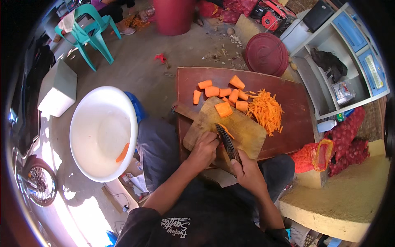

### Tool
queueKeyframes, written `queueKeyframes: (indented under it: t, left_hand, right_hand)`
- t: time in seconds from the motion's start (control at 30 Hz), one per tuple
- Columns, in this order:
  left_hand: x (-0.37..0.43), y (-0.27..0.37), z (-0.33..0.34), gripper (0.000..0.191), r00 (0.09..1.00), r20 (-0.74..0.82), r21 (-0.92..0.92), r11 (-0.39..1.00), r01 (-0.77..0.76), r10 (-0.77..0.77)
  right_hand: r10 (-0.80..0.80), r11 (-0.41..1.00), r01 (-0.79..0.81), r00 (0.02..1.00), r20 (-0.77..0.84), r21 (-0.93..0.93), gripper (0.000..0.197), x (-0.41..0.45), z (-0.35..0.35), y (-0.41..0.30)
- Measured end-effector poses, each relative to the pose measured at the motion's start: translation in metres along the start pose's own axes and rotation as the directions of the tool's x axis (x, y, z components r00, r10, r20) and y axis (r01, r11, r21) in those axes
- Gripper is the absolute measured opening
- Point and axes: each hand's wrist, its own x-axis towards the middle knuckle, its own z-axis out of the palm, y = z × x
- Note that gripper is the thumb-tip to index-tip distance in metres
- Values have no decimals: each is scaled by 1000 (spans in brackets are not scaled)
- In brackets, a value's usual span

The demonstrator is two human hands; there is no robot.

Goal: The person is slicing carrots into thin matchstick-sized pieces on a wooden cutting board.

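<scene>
A knife (pixel 226 139) with a dark blade is gripped by its handle in my right hand (pixel 249 171), its tip pointing away over the wooden cutting board (pixel 248 133). Curled at the left side of the blade, my left hand (pixel 206 148) rests on the board; whether its fingers hold a piece is hidden. Thin carrot strips (pixel 229 133) lie by the blade. One cut carrot chunk (pixel 223 110) sits at the board's far edge, with several more chunks (pixel 212 91) beyond it. A heap of carrot strips (pixel 267 112) lies right of the board on the reddish table (pixel 293 105).
A white basin (pixel 103 132) with one carrot piece (pixel 122 152) stands at the left. Green plastic chairs (pixel 92 27) and a seated person's legs (pixel 115 18) are beyond. Red net sacks (pixel 348 145), a yellowish ledge (pixel 333 197) and a shelf unit (pixel 339 64) stand at the right.
</scene>
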Motion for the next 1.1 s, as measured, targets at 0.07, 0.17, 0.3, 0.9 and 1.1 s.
queueKeyframes:
  t: [0.07,0.17,0.3,0.9,1.1]
  left_hand:
    - [-2,1,0,23,1000,19,18,1000,1,-1]
    - [-2,0,1,22,998,58,34,999,1,-3]
    - [-3,-5,3,19,1000,11,-1,1000,-4,4]
    - [-2,0,4,19,998,-16,46,997,-54,55]
    - [-5,-2,1,19,998,-32,21,998,-51,52]
  right_hand:
    - [-9,999,11,999,41,-38,31,-4,0,5]
    - [-73,986,68,997,-29,-152,22,4,13,18]
    - [-72,985,68,997,-24,-161,20,9,13,15]
    - [-45,999,45,998,-44,-7,23,-8,9,16]
    - [-41,992,37,999,-30,-117,22,4,10,10]
